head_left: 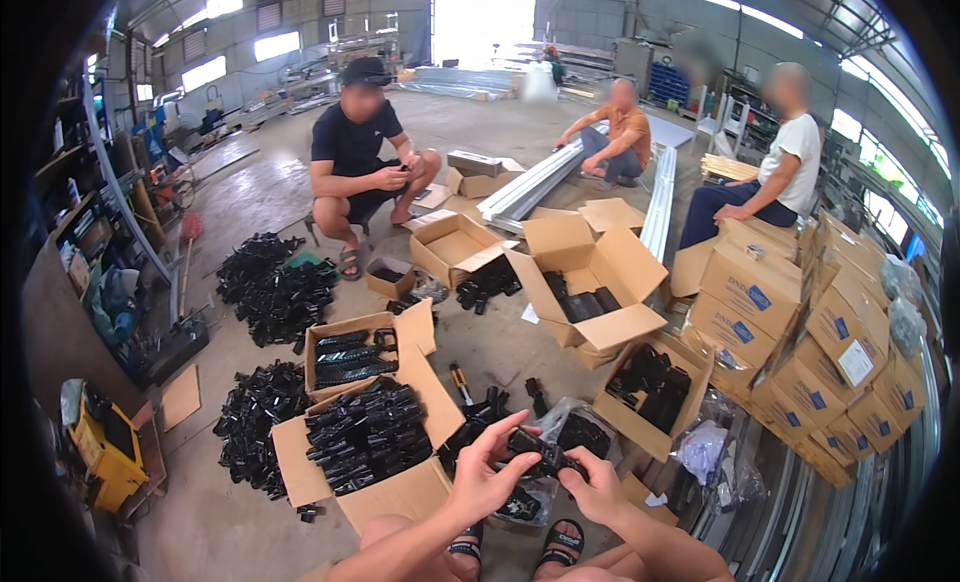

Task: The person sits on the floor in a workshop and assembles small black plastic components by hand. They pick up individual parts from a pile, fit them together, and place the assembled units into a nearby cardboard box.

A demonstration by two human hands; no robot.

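Note:
Above my feet, a small black part (pixel 537 452), glossy and block-like, is held between both hands; its exact kind cannot be made out. My left hand (pixel 492 470) pinches it from the left with thumb and fingers. From the right, the fingers of my right hand (pixel 594 482) close on its other end. Just below lies a clear plastic bag (pixel 522 506) with black pieces in it, partly hidden by my hands. A second clear bag of black parts (pixel 584 434) sits right behind them. To the left stands an open carton (pixel 385 497) filled with similar black parts, stacked in rows.
Heaps of black parts (pixel 262 422) lie at the left. A yellow-handled screwdriver (pixel 460 382) stands among pieces ahead. Open cartons (pixel 590 272) spread across the middle; stacked cartons (pixel 745 292) rise at the right. Three people sit or crouch farther off, one (pixel 360 152) handling something small.

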